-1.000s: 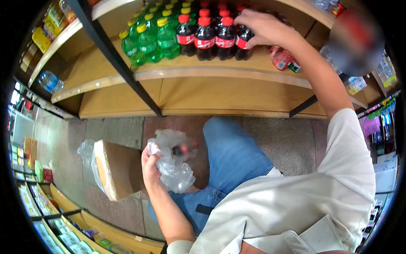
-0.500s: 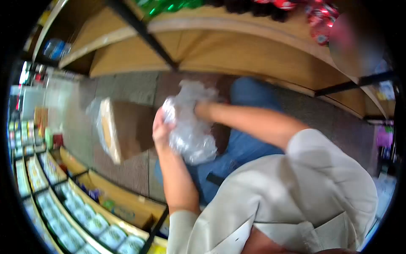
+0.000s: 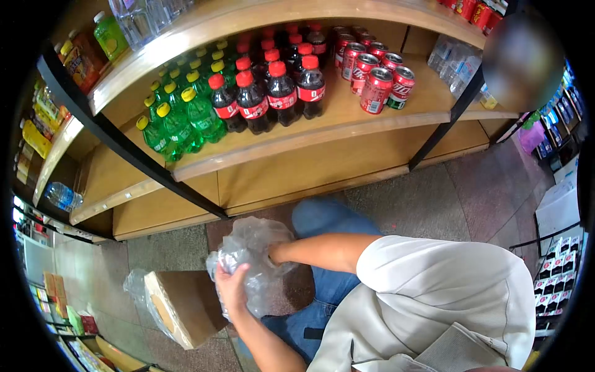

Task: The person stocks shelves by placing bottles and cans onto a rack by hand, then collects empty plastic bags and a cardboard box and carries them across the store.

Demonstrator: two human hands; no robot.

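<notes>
Clear crumpled plastic wrap [image 3: 257, 242], like a bag, bunches up between my two hands, above the floor and close to my bent knee. My left hand [image 3: 232, 286] is closed on its left side, thumb up along the plastic. From the right, my right hand [image 3: 280, 253] reaches into the folds; the plastic hides its fingers, and I cannot tell whether they grip it. An open-sided brown cardboard box [image 3: 186, 304] rests on the floor to the left of my left hand, with clear plastic film hanging off its far-left side.
Ahead stands a wooden shelf [image 3: 322, 146] with black metal posts. It bears green soda bottles [image 3: 201, 115], cola bottles [image 3: 283, 93] with red caps and red cans [image 3: 376, 90]. A water bottle [image 3: 63, 196] lies at the left. Jeans-clad legs [image 3: 338, 282] fold beneath my arms.
My view has tilted up and steadied, so the stocked shelf now shows. Both hands stay at the plastic wrap; the box keeps its place on the floor.
</notes>
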